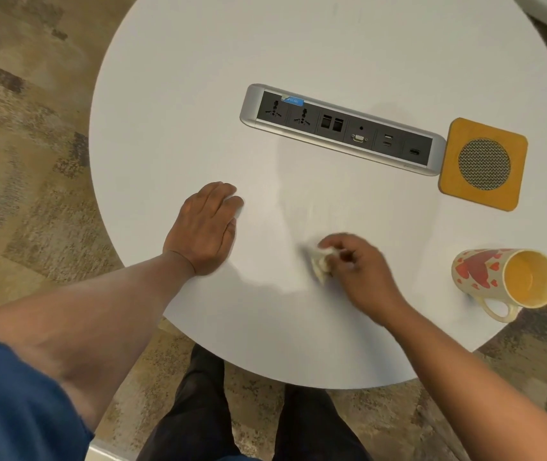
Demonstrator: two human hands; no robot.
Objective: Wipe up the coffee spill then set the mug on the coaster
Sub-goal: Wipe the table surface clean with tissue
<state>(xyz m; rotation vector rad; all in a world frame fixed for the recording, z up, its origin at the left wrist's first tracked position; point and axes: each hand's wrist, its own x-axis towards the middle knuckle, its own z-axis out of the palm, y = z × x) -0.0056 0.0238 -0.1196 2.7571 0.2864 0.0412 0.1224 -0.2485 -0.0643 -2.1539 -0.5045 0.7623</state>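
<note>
Wiping step: your right hand [362,271] is pinching a crumpled white tissue [321,263]; left hand [206,227] is lying flat, fingers together; next you are righting the tipped heart-patterned cream mug [485,271] for the orange square coaster [452,181].

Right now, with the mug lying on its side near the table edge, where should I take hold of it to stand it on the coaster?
Probably by the handle. The mug lies on its side, mouth facing right, handle toward the near table edge. The right hand, once it drops the tissue, can come in from the near side, hook the loop and tip it upright. The coaster sits just beyond.
</note>
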